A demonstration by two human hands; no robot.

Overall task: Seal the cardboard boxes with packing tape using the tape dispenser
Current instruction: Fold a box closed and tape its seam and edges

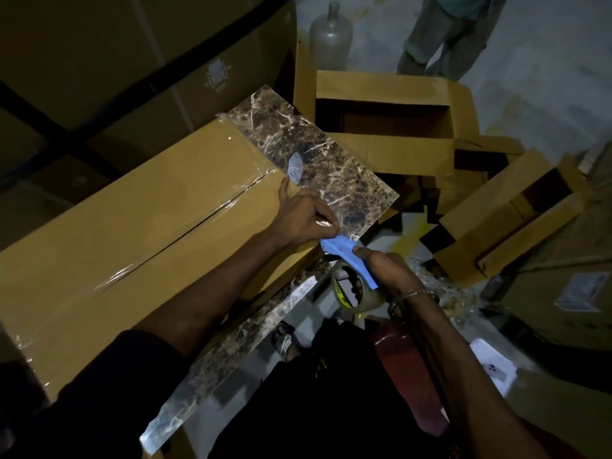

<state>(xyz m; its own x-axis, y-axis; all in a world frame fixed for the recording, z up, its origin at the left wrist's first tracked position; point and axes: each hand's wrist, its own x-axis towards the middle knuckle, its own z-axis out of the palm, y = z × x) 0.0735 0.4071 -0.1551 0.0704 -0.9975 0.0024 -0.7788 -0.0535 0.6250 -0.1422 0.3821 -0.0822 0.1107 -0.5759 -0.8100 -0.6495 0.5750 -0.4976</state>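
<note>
A long cardboard box [139, 226] lies across a marble-patterned worktop [318, 160], whose far end and near edge show bare beyond the box. Clear tape [212, 210] runs glossy along the box's centre seam and wrinkles at the far end.

At the box's near right corner, the left hand [306, 218] rests on the cardboard, thumb stretched out along the top, the fingers curled and pinching a bit of shiny tape at the box edge. Just beside it, off the worktop's edge, the right hand [385, 268] grips the blue tape dispenser [347, 256], its roll of clear tape [354, 288] hanging below; the dispenser's front tip touches the fingers of the left hand. A metal bracelet [414, 296] circles the right wrist.

The room is dim, with a pale concrete floor [546, 77]. Beyond the worktop stands an open cardboard box [390, 127] with its flaps up, and more folded cartons [503, 220] lie heaped to the right. A large clear bottle [331, 34] stands on the floor behind them, near another person's legs [447, 38]. Tall stacked cartons [99, 61] fill the left side.
</note>
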